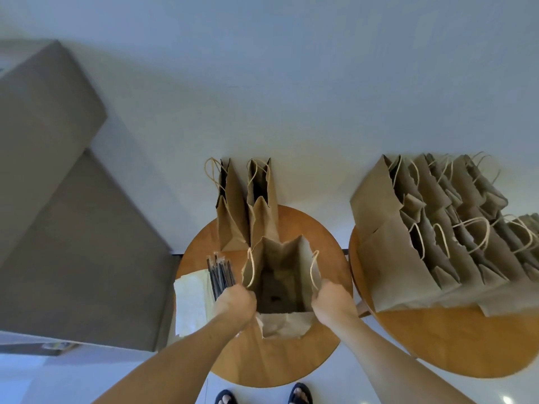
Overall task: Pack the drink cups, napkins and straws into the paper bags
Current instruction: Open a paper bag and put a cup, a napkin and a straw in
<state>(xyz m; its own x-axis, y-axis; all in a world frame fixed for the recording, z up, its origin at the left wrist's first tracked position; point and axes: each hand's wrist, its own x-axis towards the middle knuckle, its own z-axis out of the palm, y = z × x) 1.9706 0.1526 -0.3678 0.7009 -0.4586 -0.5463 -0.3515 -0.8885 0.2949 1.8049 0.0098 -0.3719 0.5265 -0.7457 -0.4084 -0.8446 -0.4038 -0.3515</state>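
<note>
I see an open brown paper bag (280, 266) standing upright at the middle of the frame, on a round wooden table (274, 363). Its mouth gapes toward the camera and its twisted paper handles hang at either side. The left hand (234, 301) has its fingers curled round the bag's left rim, just below the handle there. The right hand (332, 301) grips the right rim the same way, so the mouth is held wide between them. A small dark patch lies at the bottom of the bag, and I cannot tell what it is. Just left of the bag, a bundle of black straws in clear wrappers (220, 272) lies on the table, partly over a stack of white paper napkins (191, 301) at the table's left edge. The left hand is partly in front of the straws. Behind the open bag, two more brown paper bags (233, 211) stand side by side at the table's far edge, against the pale wall. At the right of the frame, a second round wooden table (437, 345) carries a tight row of folded brown paper bags (423, 228) leaning on each other. A grey upholstered sofa (58, 199) fills the left side. At the bottom edge I see two feet in dark sandals (300, 395).
</note>
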